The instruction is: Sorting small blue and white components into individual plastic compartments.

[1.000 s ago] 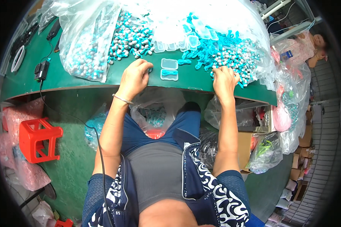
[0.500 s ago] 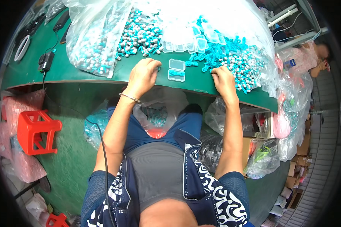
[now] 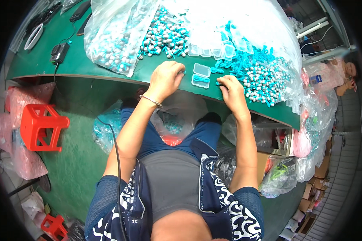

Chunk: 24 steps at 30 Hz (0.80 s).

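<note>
On the green table (image 3: pixel 128 80) a small clear plastic case (image 3: pixel 202 70) lies open, its lid folded back away from me. A teal cord bundle (image 3: pixel 201 79) rests in its near half. Left of the case is my left hand (image 3: pixel 165 81), thumb and fingers pinched together, a tiny bit showing at the tips that is too small to name. My right hand (image 3: pixel 233 94) is just right of the case near the table edge, also pinched, with a small dark teal bit at its fingertips. Beyond it are heaped teal cords (image 3: pixel 245 60) and grey-and-white striped plugs (image 3: pixel 265 82).
Another heap of striped plugs (image 3: pixel 165 38) lies farther back, beside a clear bag (image 3: pixel 112 46) full of them. Several clear cases (image 3: pixel 213 52) stand behind the open one. A black adapter (image 3: pixel 59 53) trails a cable down past my left arm. A red stool (image 3: pixel 42 126) stands left.
The whole view has shifted, moving the table rightward in the picture. My right hand has come left from the cord heap toward the open case. My left hand stays beside the case, pinched.
</note>
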Motion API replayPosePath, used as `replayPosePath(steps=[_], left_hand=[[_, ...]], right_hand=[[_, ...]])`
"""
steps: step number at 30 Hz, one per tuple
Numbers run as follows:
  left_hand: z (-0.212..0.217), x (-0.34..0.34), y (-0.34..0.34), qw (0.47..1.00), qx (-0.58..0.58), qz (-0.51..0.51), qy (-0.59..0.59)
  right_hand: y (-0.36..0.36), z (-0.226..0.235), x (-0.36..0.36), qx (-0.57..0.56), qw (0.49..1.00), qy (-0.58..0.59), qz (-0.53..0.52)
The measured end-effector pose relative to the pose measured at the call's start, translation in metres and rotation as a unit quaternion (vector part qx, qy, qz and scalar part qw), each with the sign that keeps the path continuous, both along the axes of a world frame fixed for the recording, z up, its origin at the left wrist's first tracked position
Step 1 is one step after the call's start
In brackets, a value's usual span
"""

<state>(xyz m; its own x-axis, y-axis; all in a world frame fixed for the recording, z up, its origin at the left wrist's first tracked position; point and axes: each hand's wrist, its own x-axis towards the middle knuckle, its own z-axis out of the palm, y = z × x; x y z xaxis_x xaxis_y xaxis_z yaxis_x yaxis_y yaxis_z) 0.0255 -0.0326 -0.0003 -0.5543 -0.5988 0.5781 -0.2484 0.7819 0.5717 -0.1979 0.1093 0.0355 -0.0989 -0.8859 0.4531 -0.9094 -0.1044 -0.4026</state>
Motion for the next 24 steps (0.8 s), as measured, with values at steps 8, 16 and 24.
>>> replayPosePath(steps=[8,16,24], left_hand=[[0.001,-0.003,0.007,0.999,0.018,0.027,0.012],[0.013,-0.022,0.020,0.997,-0.045,-0.056,0.017],[0.020,-0.020,0.020,0.994,-0.040,-0.063,-0.082]], right_hand=[[0.003,0.003,0.021,0.007,0.981,-0.186,-0.058],[-0.011,-0.018,0.042,-0.091,0.993,-0.064,-0.044],[-0.012,-0.019,0.040,-0.045,0.997,0.003,-0.066]])
